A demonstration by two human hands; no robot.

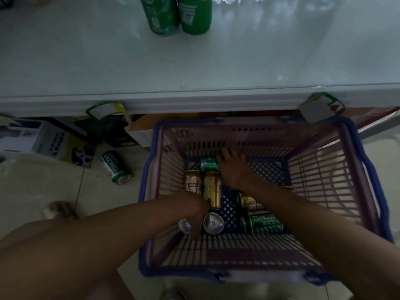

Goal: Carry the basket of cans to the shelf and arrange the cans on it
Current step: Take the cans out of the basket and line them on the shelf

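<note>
A purple-and-blue plastic basket [324, 180] stands on the floor in front of the white shelf [194, 68]. Several cans lie inside it: gold cans [213, 189], a green Tsingtao can [265, 223], a silver-topped can [213, 223] and a green can [208, 165] at the far end. My left hand [193, 207] reaches down into the basket, fingers curled round a can whose silver end [184, 226] shows below it. My right hand [229, 167] lies further in, fingers stretched out, touching the far green can.
Two green containers [176, 16] stand at the back of the shelf, beside clear bottles [249, 0]. A green Tsingtao can [114, 167] lies on the floor left of the basket, and a blurred can [58, 210] nearer me. Boxes [43, 139] sit under the shelf.
</note>
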